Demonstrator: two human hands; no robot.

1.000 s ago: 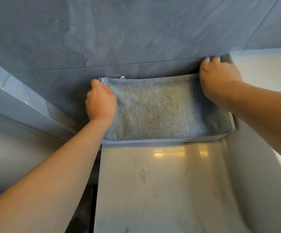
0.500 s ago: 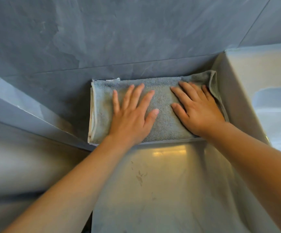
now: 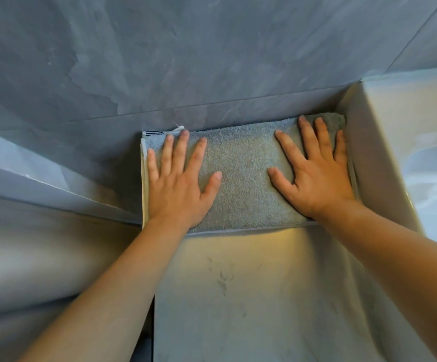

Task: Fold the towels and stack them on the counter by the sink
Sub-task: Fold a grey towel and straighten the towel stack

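A folded grey-blue towel (image 3: 243,176) lies flat on the pale counter (image 3: 251,296), pushed back against the grey wall. Its left edge shows several stacked layers and a small white tag at the far left corner. My left hand (image 3: 178,184) presses flat on the towel's left half with the fingers spread and straight. My right hand (image 3: 316,173) presses flat on the right half, fingers straight, close to the sink's outer wall. Nothing is gripped by either hand.
A white raised sink (image 3: 400,158) stands directly to the right of the towel, its side wall touching the towel's right end. The grey tiled wall (image 3: 212,61) rises behind. A grey ledge (image 3: 42,184) runs along the left, below counter level.
My hands let go of the towel's far corners and came down flat onto its top. Over the last half second they slid apart, the left toward the left edge, the right toward the sink.
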